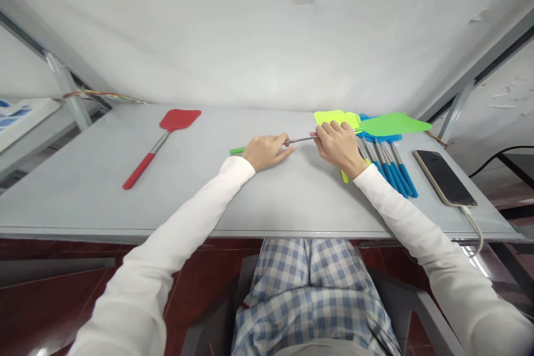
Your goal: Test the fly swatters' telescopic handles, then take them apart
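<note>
Across the middle of the grey surface (187, 194), a green fly swatter (302, 139) is held lengthwise between the hands, its long axis lying almost parallel to the front edge and rising slightly to the right. Its green grip (237, 151) is left projecting beyond the left hand (267, 151), by which the metal shaft is clasped with curled fingers. Further along, the shaft is pinched by the right hand (339, 147), and the flat head (394, 124) is placed just past it, far nearer that hand than the other. The head is judged to belong to this shaft from their shared line, since the join is hidden by the right hand. A yellow-green swatter (336, 118) is overlapped by the right hand, and a row of blue-handled swatters (392, 172) is laid side by side just beyond it. Further right, a smartphone (444, 178) is placed with its cable trailing over the edge; a red swatter (159, 143) is set well apart on the left.
</note>
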{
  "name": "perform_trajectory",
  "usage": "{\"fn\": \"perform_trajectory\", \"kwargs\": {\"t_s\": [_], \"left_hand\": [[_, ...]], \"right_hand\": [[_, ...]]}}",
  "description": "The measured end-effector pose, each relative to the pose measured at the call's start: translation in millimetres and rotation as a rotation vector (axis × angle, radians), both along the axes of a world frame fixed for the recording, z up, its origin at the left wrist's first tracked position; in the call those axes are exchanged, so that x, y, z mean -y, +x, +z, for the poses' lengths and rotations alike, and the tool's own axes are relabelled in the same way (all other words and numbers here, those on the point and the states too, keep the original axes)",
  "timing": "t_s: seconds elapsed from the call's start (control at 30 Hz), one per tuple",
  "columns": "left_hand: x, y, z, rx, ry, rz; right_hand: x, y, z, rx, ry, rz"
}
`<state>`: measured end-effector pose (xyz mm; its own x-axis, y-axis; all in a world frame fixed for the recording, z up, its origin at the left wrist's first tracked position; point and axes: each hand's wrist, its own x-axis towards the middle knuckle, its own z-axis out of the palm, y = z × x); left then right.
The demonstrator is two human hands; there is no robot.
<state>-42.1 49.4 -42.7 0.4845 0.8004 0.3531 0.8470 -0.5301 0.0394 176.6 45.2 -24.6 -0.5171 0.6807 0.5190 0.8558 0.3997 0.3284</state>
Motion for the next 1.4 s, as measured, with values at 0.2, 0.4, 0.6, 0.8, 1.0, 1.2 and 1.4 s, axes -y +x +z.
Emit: {"fn": "perform_trajectory", "kwargs": {"t_s": [0.2, 0.4, 0.6, 0.8, 1.0, 1.2, 1.4], "left_hand": [[9, 31, -1.7, -0.017, 0.246, 0.135], [10, 39, -0.2, -0.012, 0.052, 0.083], [5, 30, 10.7, 0.04, -0.175, 0.009], [1, 17, 24.2, 0.179, -0.492, -0.172], [-18, -20, 22.2, 0.076, -0.37, -0.07], [-35, -56, 29.5, -0.112, -0.167, 0.112], [-41, -95, 34.1, -0.153, -0.054, 0.32]], "right_hand": [[-3, 5, 1.0, -0.182, -0.053, -0.204], [-3, 6, 6.2, -0.2, -0.07, -0.265], [-6, 9, 3.9, -0.121, -0.028, -0.148], [-11, 17, 4.5, -0.094, -0.048, -0.118], [-29, 50, 2.9, -0.154, -0.043, -0.257], [-39, 69, 2.9, -0.187, 0.033, -0.339], [-39, 74, 6.7, -0.196, 0.072, -0.356]]}}
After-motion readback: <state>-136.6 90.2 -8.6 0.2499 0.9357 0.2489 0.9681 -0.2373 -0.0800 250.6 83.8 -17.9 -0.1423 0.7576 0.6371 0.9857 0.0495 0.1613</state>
